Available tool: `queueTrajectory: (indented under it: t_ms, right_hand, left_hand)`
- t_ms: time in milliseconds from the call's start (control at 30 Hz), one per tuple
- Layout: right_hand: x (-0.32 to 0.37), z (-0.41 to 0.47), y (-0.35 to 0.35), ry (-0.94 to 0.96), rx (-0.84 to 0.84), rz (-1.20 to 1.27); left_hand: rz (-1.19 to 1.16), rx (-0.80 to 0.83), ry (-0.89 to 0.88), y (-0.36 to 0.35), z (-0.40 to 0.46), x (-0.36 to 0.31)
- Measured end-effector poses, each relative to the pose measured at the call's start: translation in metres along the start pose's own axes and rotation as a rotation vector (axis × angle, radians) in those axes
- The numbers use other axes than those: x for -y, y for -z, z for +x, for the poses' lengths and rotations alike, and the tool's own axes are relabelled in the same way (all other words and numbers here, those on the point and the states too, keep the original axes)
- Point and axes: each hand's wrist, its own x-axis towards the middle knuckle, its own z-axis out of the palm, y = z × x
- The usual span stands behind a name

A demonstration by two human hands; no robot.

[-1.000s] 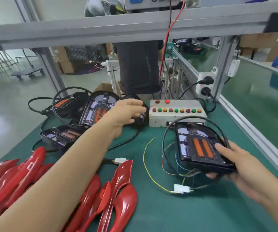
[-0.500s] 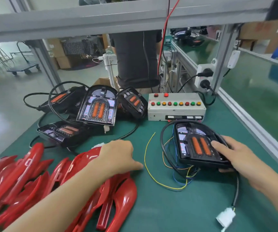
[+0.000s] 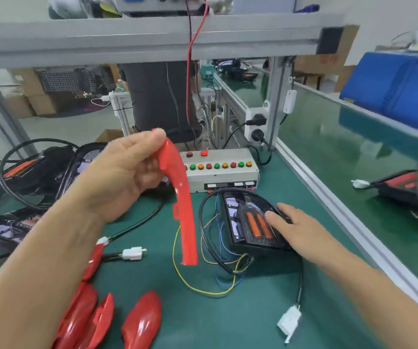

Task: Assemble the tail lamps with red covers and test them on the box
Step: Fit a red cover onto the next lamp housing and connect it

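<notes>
Left hand (image 3: 125, 172) gripping raised red cover (image 3: 181, 205), right hand (image 3: 296, 230) flat, fingers straight on tail lamp (image 3: 250, 222)

1. No text, brand or number can be read anywhere.
2. Grey metal test box with red, green and amber round buttons (image 3: 219, 170): white label strips on its front face, print too blurred to read.
3. Brown cardboard carton behind the frame at upper right (image 3: 328, 62): faint red marking, illegible.
4. Black tail lamp housing with two orange strips (image 3: 252, 222): no marking can be made out.
</notes>
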Motion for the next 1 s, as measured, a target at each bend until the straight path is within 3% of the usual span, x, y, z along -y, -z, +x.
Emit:
queueTrajectory:
  t_ms: [67, 133, 200, 267, 367, 433, 500, 567, 633, 733, 800, 1000]
  right_hand:
    - [0.007, -0.006, 0.000, 0.059, -0.148, -0.044]
    - [0.017, -0.019, 0.002, 0.205, -0.223, 0.169]
    - [0.027, -0.032, 0.003, 0.291, -0.034, 0.460]
    - [0.031, -0.039, 0.004, 0.328, 0.146, 0.588]
    - [0.031, -0.038, 0.007, 0.277, 0.166, 0.759]
    - [0.024, -0.033, 0.011, 0.212, 0.138, 0.795]
    - [0.013, -0.027, 0.017, 0.195, 0.036, 0.661]
    - [0.001, -0.022, 0.024, 0.223, -0.131, 0.374]
    - [-0.008, -0.022, 0.028, 0.240, -0.211, 0.189]
    - [-0.017, -0.026, 0.027, 0.249, -0.189, 0.000]
    - [-0.022, -0.029, 0.025, 0.242, -0.171, -0.098]
    - [-0.024, -0.043, 0.018, 0.340, -0.107, -0.117]
  left_hand:
    - [-0.102, 0.058, 0.074, -0.017, 0.018, 0.015]
    - [-0.182, 0.075, 0.149, -0.036, 0.034, 0.035]
    - [-0.261, 0.073, 0.204, -0.053, 0.048, 0.054]
    - [-0.341, 0.070, 0.239, -0.063, 0.060, 0.068]
    - [-0.411, 0.076, 0.287, -0.070, 0.071, 0.082]
    - [-0.241, 0.037, 0.299, -0.071, 0.077, 0.091]
    - [0.217, -0.105, 0.271, -0.068, 0.082, 0.096]
    - [0.579, -0.205, 0.239, -0.062, 0.089, 0.104]
    - [0.773, -0.116, 0.317, -0.060, 0.093, 0.110]
    - [0.709, 0.033, 0.572, -0.065, 0.097, 0.115]
    - [0.708, 0.080, 0.640, -0.069, 0.098, 0.116]
    - [0.555, 0.001, 0.724, -0.060, 0.093, 0.114]
